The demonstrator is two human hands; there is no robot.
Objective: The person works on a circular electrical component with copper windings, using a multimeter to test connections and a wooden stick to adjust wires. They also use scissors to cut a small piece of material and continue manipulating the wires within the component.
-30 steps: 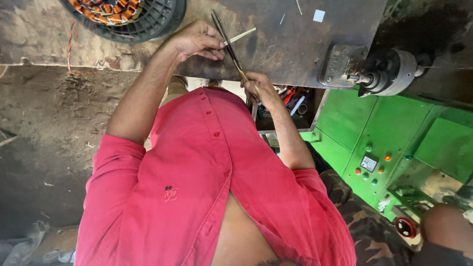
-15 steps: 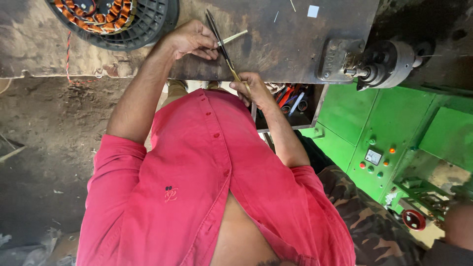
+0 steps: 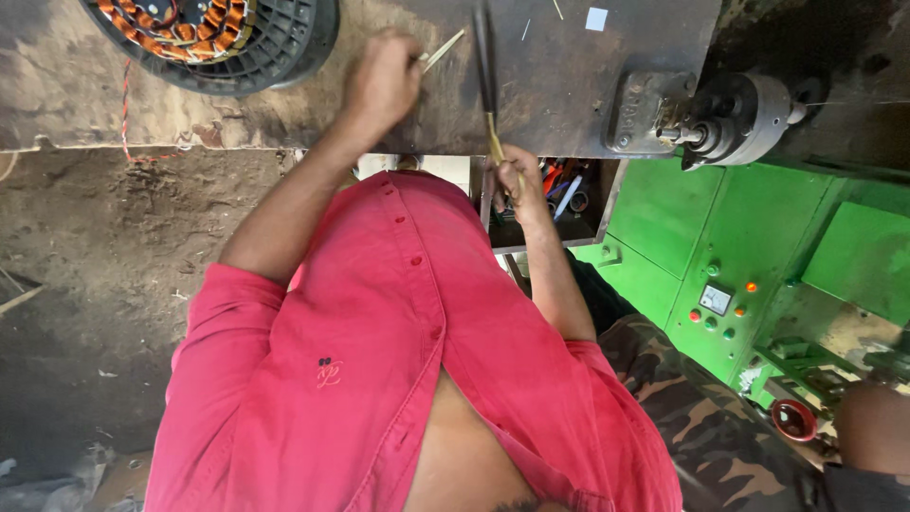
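My left hand (image 3: 384, 81) rests on the dark worn workbench (image 3: 569, 85) and pinches a thin pale strip (image 3: 444, 49) that points up and to the right. Just off the bench's near edge, my right hand (image 3: 517, 180) grips the yellowish handle of a long dark tool (image 3: 485, 57). Its shaft stands almost straight up across the bench top, a little to the right of the strip. My red shirt fills the lower middle of the view.
A black round housing with copper windings (image 3: 218, 38) lies at the bench's far left, a red wire (image 3: 123, 104) hanging from it. A grey spindle unit (image 3: 730, 118) is bolted at right. Below are a tool compartment (image 3: 559, 190), a green control cabinet (image 3: 720, 294) and camouflage trousers (image 3: 701, 398).
The long tool has swung from leaning left to nearly upright, its tip moving right. My left hand stays on the bench with the strip.
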